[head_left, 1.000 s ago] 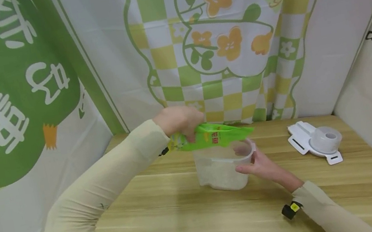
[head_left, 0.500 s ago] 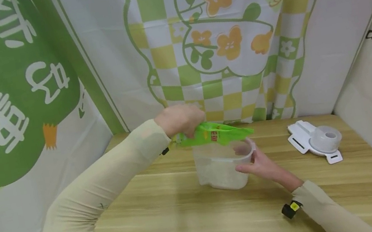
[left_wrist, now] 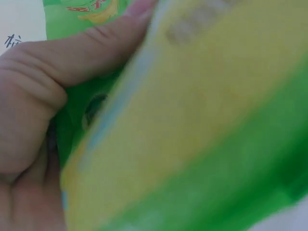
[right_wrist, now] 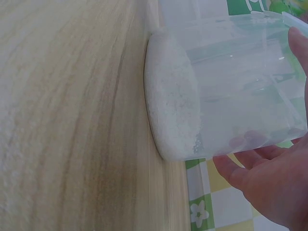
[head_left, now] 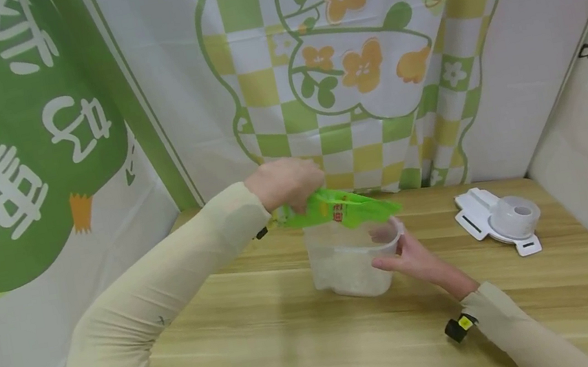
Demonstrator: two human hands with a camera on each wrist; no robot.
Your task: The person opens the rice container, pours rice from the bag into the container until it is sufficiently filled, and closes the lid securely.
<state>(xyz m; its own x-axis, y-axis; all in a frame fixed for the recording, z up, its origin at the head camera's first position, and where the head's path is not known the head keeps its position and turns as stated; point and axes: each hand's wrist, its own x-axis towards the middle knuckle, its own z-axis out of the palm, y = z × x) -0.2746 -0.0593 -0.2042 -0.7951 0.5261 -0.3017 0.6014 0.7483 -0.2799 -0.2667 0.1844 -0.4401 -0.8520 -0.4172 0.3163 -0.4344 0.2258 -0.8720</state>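
Observation:
My left hand (head_left: 287, 183) grips a green and yellow plastic bag (head_left: 354, 206), which it holds tilted above a clear plastic container (head_left: 350, 275). The bag's right end reaches over the container's rim. In the left wrist view the thumb presses on the bag (left_wrist: 192, 115), seen very close and blurred. My right hand (head_left: 420, 263) grips the container's right side near the rim, thumb in front. White, fine-grained contents (right_wrist: 171, 96) fill the container's lower part in the right wrist view. Whether anything is falling from the bag cannot be made out.
On the wooden table (head_left: 277, 357), a white lid (head_left: 476, 210) with straps lies at the right, a round translucent piece (head_left: 515, 216) on it. A checked curtain (head_left: 348, 154) hangs behind the table's far edge. Printed cloth walls stand on both sides.
My left hand has risen slightly, and the bag slopes a little more down to the right. My right hand and the container have stayed in place.

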